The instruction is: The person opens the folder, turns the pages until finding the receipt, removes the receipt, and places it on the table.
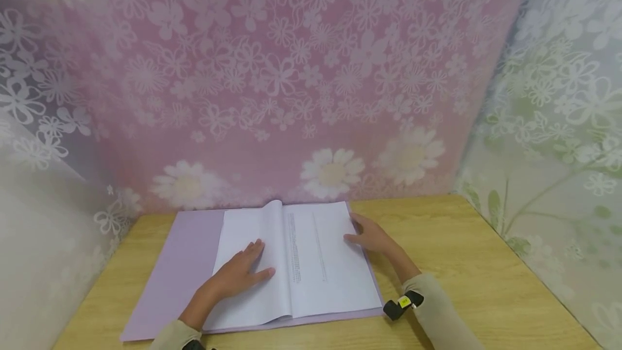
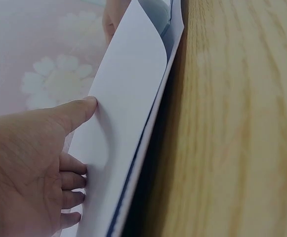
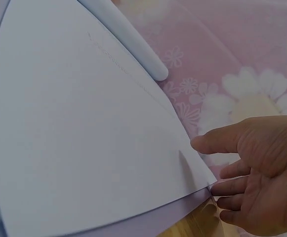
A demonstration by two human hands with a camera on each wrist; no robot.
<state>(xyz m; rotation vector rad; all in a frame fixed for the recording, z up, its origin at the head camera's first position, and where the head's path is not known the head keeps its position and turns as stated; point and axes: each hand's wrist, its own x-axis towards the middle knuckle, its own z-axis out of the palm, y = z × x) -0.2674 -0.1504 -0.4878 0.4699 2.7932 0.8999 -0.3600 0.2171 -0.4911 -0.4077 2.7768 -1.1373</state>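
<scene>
A purple folder [image 1: 182, 258] lies spread on the table with a stack of white paper sheets [image 1: 342, 263] inside. Some sheets are turned over to the left, and the turned sheet [image 1: 275, 258] bulges in a curve near the middle. My left hand [image 1: 235, 273] rests on the turned sheets, fingers extended, thumb pointing toward the fold. In the left wrist view its fingertips and thumb touch the white page [image 2: 118, 94]. My right hand [image 1: 373, 237] is at the right edge of the stack. Its thumb touches the page [image 3: 84, 138] near the corner, and its fingers extend at the edge.
The wooden table [image 1: 466, 263] extends to the right of the folder. A pink flowered wall [image 1: 291, 96] stands right behind the folder's far edge. Pale flowered walls flank the table left and right. Each wrist wears a black strap [image 1: 396, 309].
</scene>
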